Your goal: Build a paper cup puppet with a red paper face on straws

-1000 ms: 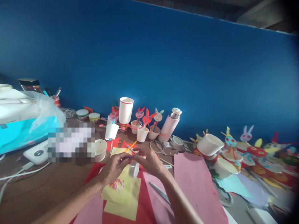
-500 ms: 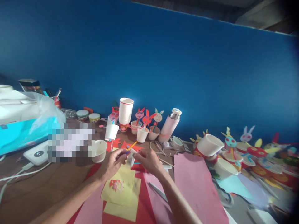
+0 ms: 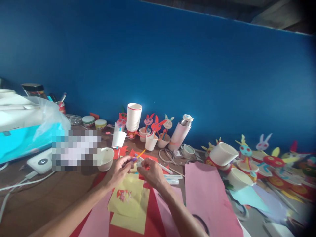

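Note:
My left hand [image 3: 122, 167] is closed, its thumb and fingers pinching a thin purple piece [image 3: 133, 159] that looks like a straw. An orange stick [image 3: 141, 153] shows just beyond the fingertips; whether it is held too is unclear. Close by on the right, my right hand [image 3: 151, 171] is curled shut on a small clear thing [image 3: 138, 162] that looks like tape, partly hidden by the fingers. Below both hands lie yellow paper sheets [image 3: 129, 223] with red and pink paper scraps [image 3: 123, 195] on top. Red paper [image 3: 154, 215] spreads underneath.
Paper cups with rabbit figures [image 3: 151, 142] and a stack of cups [image 3: 134, 118] stand behind, beside a pink thermos [image 3: 179, 134]. An open cup [image 3: 105, 159] is left of my hands. Pink paper [image 3: 204, 194] and more cup figures [image 3: 245, 164] lie right. A power bank [image 3: 40, 162] is left.
My right hand and forearm have shifted slightly left and down, uncovering white pens or sticks behind the wrist. Scissors under the forearm show differently. Both hands stay close together.

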